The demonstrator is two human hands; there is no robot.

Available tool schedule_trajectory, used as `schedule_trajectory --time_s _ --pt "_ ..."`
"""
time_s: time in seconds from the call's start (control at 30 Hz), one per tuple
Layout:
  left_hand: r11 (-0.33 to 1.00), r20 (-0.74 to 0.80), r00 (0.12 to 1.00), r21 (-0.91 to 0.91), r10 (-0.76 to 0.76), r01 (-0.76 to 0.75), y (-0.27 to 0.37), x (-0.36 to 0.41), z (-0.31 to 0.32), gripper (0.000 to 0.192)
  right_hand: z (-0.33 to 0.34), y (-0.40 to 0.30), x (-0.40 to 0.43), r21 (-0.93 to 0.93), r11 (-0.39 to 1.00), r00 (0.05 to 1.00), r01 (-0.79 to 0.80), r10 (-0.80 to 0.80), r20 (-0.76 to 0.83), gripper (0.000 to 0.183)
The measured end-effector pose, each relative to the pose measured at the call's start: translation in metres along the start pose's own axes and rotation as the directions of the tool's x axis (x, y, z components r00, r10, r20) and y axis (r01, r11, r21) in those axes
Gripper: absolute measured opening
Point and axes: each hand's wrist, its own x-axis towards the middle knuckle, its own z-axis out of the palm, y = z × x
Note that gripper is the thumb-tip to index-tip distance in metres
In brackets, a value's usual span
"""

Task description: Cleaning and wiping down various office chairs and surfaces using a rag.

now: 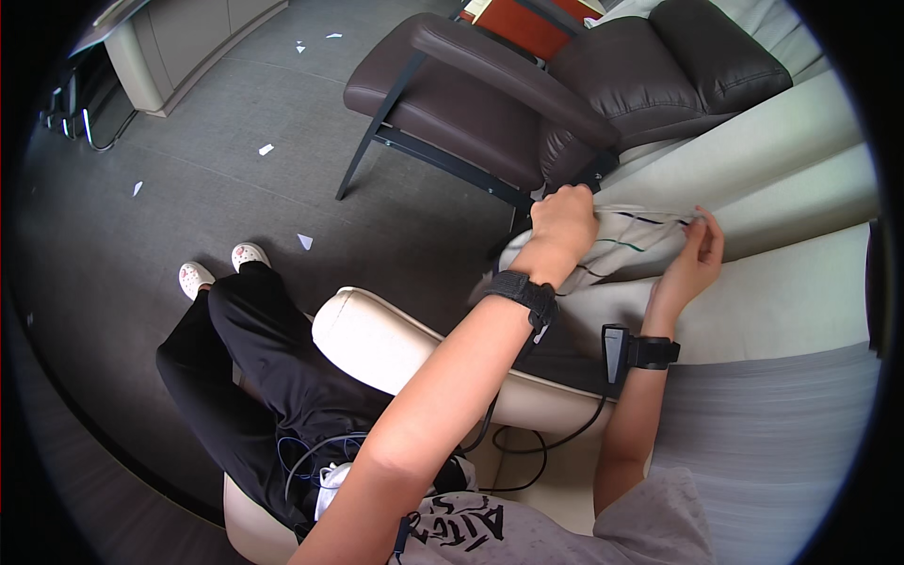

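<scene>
A pale cloth item [621,244] with dark and green lines is stretched between my hands, beyond the cream armrest [381,339]. My left hand [565,222] is closed in a fist on its near upper edge, with that arm reaching across my body. At the cloth's far right edge, the thumb and fingertips of my right hand [699,244] pinch the fabric. The cloth's lower left part is blurred and partly hidden behind my left wrist. Black straps circle both wrists; a small device [616,353] with a cable sits at the right one.
A dark brown padded armchair [473,134] with a metal frame stands ahead, a red-orange object [533,28] behind it. Cream upholstery [784,296] lies on the right. Paper scraps [304,242] are scattered on the grey floor. Cables [544,452] loop beside my body. A cabinet [183,42] stands upper left.
</scene>
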Motion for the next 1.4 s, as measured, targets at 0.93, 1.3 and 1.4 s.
schedule_trajectory --time_s 0.93,1.3,1.4 --pt "0.959 0.012 0.976 -0.183 -0.216 0.215 0.006 -0.002 -0.008 0.036 0.003 0.004 -0.008 -0.181 0.942 0.737 -0.283 0.335 0.588 0.009" --pt "0.870 -0.090 0.964 -0.457 -0.250 0.183 -0.001 0.012 0.002 0.040 0.002 0.003 -0.008 -0.225 0.954 0.586 -0.198 0.299 0.753 0.012" --pt "0.917 -0.134 0.973 -0.379 -0.186 0.123 -0.002 0.011 0.003 0.039 0.003 0.007 -0.010 -0.241 0.963 0.494 -0.118 0.267 0.827 0.013"
